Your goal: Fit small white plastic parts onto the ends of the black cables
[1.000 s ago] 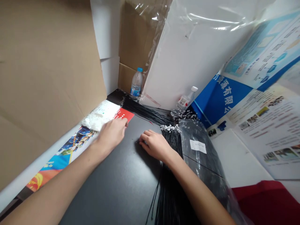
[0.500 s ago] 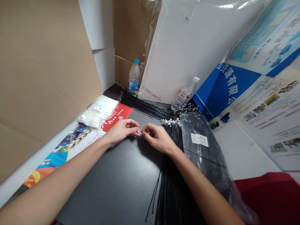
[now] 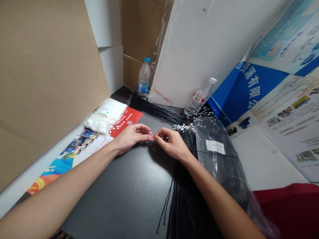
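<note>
Over the dark table [image 3: 119, 196], my left hand [image 3: 132, 137] pinches a tiny white piece between thumb and fingers. My right hand [image 3: 171, 142] is closed at the fingertips on something thin and dark, probably a wire end, too small to make out well. The fingertips of both hands nearly meet. Beside and beneath my right forearm lies a bundle of black wires [image 3: 181, 199] with small white connectors [image 3: 184, 127] at its far end. To the left, a clear bag of white pieces [image 3: 106, 116] rests on a red and white printed sheet [image 3: 133, 116].
Another black wire bundle [image 3: 159, 111] lies along the back, by an upright water bottle [image 3: 144, 79]. A second bottle [image 3: 204, 93] leans at the back right. A clear plastic bag with a label [image 3: 215, 147] lies on the right. Cardboard [image 3: 50, 66] stands at the left.
The view has shifted slightly. My fingertips have drawn a little closer together, and the small white piece between them is now more covered.
</note>
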Demonstrator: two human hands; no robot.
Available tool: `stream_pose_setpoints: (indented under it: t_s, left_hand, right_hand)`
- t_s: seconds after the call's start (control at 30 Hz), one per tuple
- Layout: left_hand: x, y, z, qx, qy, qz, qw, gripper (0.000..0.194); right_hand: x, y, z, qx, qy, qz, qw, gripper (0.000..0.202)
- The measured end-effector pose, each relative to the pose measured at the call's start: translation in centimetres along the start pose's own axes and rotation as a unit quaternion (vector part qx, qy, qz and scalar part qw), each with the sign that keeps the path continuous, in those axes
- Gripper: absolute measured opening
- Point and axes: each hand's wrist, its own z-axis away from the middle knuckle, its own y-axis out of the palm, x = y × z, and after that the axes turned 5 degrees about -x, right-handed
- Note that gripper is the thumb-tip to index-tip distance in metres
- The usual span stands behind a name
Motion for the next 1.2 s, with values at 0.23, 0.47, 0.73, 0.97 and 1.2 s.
stream_pose_setpoints:
  t_s: [0.23,0.47,0.73,0.97,1.2]
  left_hand:
    - [-0.2,0.8,0.4,-0.049,0.011,0.102,0.994,0.025]
    - [-0.2,1.5,0.7,-0.071,0.003,0.14,0.988,0.024]
    - [-0.5,1.7,0.8,-0.076,-0.021,0.157,0.984,0.023]
    - [-0.2,1.4,0.6,-0.057,-0.035,0.165,0.984,0.02]
    - [0.0,1.5,0.5,-0.066,-0.033,0.162,0.984,0.02]
  right_hand:
    - [0.6,-0.2,-0.1,-0.02,0.004,-0.029,0.999,0.015]
    - [1.1,0.2,0.2,-0.051,0.019,-0.055,0.997,0.018]
    - [1.5,0.4,0.2,-0.088,0.001,-0.047,0.995,0.018]
    - [1.3,0.4,0.3,-0.085,-0.004,-0.055,0.995,0.017]
    - [1.3,0.7,0.4,-0.097,-0.002,-0.06,0.993,0.016]
